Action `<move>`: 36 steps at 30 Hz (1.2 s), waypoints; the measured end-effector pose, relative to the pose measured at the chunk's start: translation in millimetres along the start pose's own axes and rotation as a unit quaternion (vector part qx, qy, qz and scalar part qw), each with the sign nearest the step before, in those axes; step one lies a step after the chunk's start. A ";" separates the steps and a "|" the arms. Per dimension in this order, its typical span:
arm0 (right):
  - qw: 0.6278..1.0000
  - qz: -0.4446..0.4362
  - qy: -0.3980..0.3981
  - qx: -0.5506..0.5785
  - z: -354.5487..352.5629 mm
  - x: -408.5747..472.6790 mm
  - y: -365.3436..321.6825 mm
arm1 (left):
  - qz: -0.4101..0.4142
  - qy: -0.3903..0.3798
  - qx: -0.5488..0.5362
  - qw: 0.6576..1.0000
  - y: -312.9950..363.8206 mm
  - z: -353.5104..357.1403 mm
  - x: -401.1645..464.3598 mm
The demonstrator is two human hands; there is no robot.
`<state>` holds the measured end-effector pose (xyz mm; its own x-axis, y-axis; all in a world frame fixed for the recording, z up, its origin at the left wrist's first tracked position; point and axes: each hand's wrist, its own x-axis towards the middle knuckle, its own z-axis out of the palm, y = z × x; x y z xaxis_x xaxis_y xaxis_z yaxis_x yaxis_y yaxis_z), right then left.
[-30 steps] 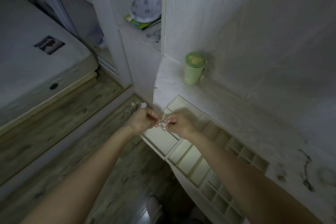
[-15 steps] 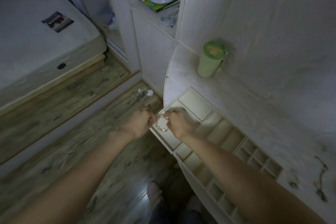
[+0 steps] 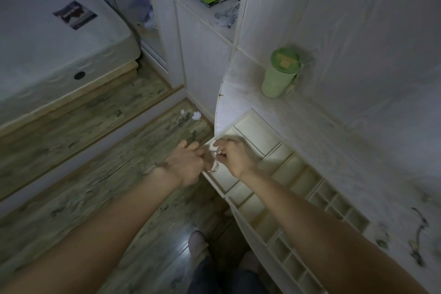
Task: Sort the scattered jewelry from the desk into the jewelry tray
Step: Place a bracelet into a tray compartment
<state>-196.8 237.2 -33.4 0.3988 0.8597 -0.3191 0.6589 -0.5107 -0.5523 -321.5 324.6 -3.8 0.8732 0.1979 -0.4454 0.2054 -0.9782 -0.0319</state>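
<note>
Floor: wood boards ran under our left arm, and white scraps (image 3: 194,116) lay by the cabinet foot, as they did a second earlier.
Left hand: our left hand (image 3: 187,166) was curled, its fingertips pinched on one end of the bracelet (image 3: 214,166); it hung past the desk edge, over the floor.
Bracelet: beads hung in a short loop between our two hands, just over the near corner of the tray (image 3: 267,144). A second earlier we had it pulled taut and nearly level; half a second earlier it had begun to sag; now it drooped lower and hung more upright. We judged this as slack let in ahead of laying it down.
Right hand: our right hand (image 3: 235,159) gripped the other end between thumb and fingers, over the tray's large end compartments.
Tray: every compartment we could see was bare, so sorting had hardly begun.
Cup: the green cup (image 3: 279,74) stood behind the tray; it sat lower in view than before because our head had tipped.
Desk: dark jewelry (image 3: 418,234) lay at the far right, well apart from the tray, not yet sorted.
</note>
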 end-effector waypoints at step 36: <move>0.964 -0.110 0.036 -0.239 -5.8 0.4 4.9 | 0.020 -0.010 -0.048 0.999 -8.9 3.3 0.9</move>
<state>-189.7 235.0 -31.8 0.2484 0.9534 -0.1713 0.9443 -0.2778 -0.1767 -323.9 333.3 -6.8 0.8729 0.1572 -0.4619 0.2137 -0.9742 0.0722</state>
